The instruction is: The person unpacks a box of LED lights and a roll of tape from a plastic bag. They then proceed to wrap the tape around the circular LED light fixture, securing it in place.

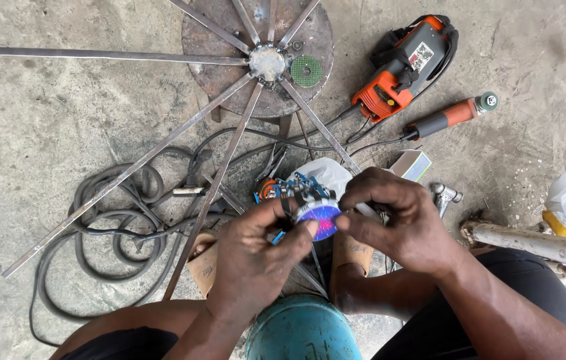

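Head cam looking straight down at my lap, squatting on the concrete floor (49,120). Both hands are pinched together on a small round disc (319,220) with a shiny blue-purple face: left hand (256,257) holds its near edge with thumb and forefinger, right hand (403,223) grips it from 3 o'clock. The disc sits dead centre of the view, held up off the floor. Just behind it at 11 o'clock is a bunch of blue-and-metal clips (293,188), touching the disc as far as I can tell.

At 12 o'clock lies a rusty steel plate (216,60) with flat bars (129,167) fanning out from a hub like spokes, and a green grinding disc (307,71) on the plate. Orange welder (403,67) at 1 o'clock, angle grinder (449,117) next to it, cables (103,227) coiled at 9 o'clock.

Progress-wise: spokes look laid out at the hub; whether they're welded I can't say. Disc isn't on anything yet.
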